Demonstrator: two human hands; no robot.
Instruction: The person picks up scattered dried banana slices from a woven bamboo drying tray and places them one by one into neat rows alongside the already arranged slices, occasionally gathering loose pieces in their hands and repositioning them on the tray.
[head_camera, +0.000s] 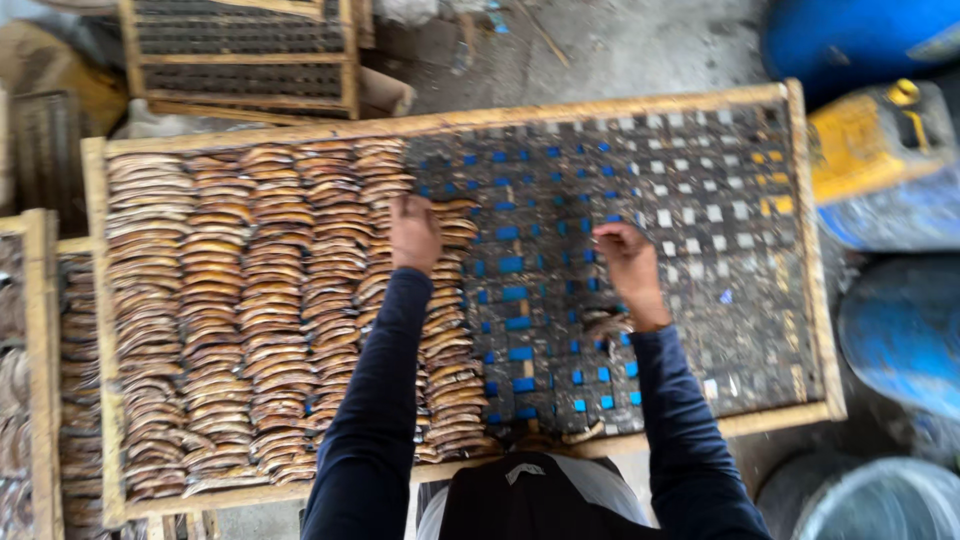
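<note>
Wooden-framed woven rack (770, 418) lying half covered, left hand (413, 233) pressing curled fingers onto dried fish rows (250, 310) on it, right hand (630, 270) pinching a piece over its bare mesh.

View, single: head-worn camera, above the person's chest, facing steeply down and forward. Range close; the wooden-framed woven tray (620, 105) fills most of the frame, near rail by the torso, far rail toward the top. Blue drums (905, 330) crop right; a second tray (40, 330) crops left.
</note>
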